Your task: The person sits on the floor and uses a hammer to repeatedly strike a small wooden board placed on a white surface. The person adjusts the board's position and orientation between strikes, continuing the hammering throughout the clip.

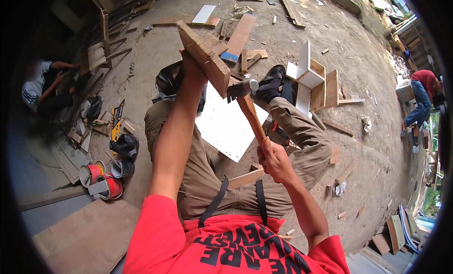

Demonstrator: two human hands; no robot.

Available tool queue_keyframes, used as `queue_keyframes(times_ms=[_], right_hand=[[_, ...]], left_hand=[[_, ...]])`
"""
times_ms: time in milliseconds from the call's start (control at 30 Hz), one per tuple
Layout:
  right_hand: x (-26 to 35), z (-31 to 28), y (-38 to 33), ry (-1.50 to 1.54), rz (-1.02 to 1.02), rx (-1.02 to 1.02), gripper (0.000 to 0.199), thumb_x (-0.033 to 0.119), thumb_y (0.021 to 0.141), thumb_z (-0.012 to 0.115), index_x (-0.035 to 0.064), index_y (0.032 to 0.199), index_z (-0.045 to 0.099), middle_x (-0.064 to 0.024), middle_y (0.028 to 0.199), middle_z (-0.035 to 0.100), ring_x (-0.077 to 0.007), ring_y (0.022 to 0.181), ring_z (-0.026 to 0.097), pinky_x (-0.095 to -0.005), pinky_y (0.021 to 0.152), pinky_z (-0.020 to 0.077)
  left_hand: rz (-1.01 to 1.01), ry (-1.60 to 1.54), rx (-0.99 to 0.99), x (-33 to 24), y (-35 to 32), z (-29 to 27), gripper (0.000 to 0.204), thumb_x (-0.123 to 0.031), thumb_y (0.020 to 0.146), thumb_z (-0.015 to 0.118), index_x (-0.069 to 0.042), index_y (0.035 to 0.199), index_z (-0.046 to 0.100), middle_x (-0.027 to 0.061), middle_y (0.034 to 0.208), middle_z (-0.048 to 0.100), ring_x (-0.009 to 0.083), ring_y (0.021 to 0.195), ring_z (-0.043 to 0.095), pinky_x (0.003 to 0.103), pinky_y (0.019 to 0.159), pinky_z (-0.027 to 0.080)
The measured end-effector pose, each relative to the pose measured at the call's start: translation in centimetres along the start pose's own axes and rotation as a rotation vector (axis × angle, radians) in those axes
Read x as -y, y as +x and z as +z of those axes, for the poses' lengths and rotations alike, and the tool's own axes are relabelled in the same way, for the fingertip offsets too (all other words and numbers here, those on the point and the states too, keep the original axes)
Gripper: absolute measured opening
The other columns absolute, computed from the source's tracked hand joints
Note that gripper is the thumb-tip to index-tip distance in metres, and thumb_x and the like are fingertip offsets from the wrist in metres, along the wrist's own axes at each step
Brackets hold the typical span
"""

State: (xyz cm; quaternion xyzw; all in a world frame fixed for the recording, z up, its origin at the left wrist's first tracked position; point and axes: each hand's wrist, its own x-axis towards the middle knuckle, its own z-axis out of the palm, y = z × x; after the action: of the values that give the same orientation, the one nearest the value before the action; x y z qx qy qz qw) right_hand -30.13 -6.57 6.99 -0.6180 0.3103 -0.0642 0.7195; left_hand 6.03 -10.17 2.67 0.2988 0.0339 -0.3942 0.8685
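Observation:
My right hand (275,161) is closed round the wooden handle of a claw hammer (251,117). The hammer's metal head is raised, close beside the lower end of a thick wooden piece (204,58). My left hand (191,70) grips that piece from behind and holds it up at a tilt; most of its fingers are hidden by the wood. Small light marks, perhaps nails, show on the wood's edge. Below both hands, a white board (226,130) lies between my bent legs. A short wooden strip (245,179) rests near my lap.
An open white-and-wood box frame (311,80) stands right of my foot. Paint cans (112,186), a black bag (125,146) and a yellow handsaw (116,123) are at the left. Wood scraps lie about the floor. One person sits far left; another bends far right.

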Motion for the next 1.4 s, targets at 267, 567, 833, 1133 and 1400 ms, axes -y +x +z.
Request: queue_keyframes(times_ms=[267,567,833,1133,1400], right_hand=[[2.0,-0.2,-0.4,0.787,0.517,0.305,0.065,0.076,0.095,0.032,0.0148,0.076,0.039,0.007,0.053,0.024,-0.0036,0.037,0.015,-0.0222,0.031,0.012],[0.6,-0.8,-1.6,1.174,0.646,0.612,0.063,0.073,0.097,0.031,0.0145,0.076,0.037,0.0051,0.051,0.025,-0.0028,0.036,0.017,-0.0211,0.03,0.014],[-0.6,-0.4,-1.8,1.153,0.67,0.69,0.058,0.068,0.1,0.033,0.0156,0.076,0.036,0.0047,0.053,0.027,-0.0021,0.038,0.016,-0.0202,0.031,0.0137],[-2.1,-2.4,-2.7,0.993,0.654,0.783,0.055,0.064,0.102,0.036,0.0161,0.075,0.036,0.006,0.053,0.026,-0.0023,0.039,0.017,-0.0202,0.032,0.0135],[-1.9,-1.8,-1.9,0.862,0.589,0.513,0.057,0.068,0.1,0.034,0.0165,0.076,0.037,0.0078,0.054,0.025,-0.0027,0.039,0.015,-0.0211,0.031,0.0137]], left_hand=[[0.05,-0.435,1.074,0.2,2.2,-3.2,0.029,-0.031,0.093,0.067,-0.007,0.095,0.052,0.0052,0.079,0.055,0.0197,0.076,0.058,0.032,0.077,0.049],[0.057,-0.492,1.222,-1.9,-1.2,1.2,0.017,-0.014,0.102,0.051,-0.007,0.087,0.05,0.0053,0.067,0.057,0.0175,0.061,0.061,0.028,0.064,0.051],[-0.005,-0.455,1.197,-3.0,-3.0,0.5,0.018,-0.019,0.103,0.052,-0.008,0.089,0.049,0.0049,0.07,0.058,0.018,0.064,0.062,0.029,0.065,0.051],[-0.101,-0.29,1.158,-3.9,-7.2,2.3,0.029,-0.031,0.104,0.051,-0.012,0.083,0.045,0.0018,0.064,0.05,0.015,0.059,0.059,0.028,0.062,0.05],[-0.051,-0.263,1.072,-2.2,-4.4,-0.8,0.023,-0.026,0.1,0.058,-0.01,0.088,0.047,0.0055,0.073,0.054,0.0199,0.074,0.061,0.032,0.074,0.05]])
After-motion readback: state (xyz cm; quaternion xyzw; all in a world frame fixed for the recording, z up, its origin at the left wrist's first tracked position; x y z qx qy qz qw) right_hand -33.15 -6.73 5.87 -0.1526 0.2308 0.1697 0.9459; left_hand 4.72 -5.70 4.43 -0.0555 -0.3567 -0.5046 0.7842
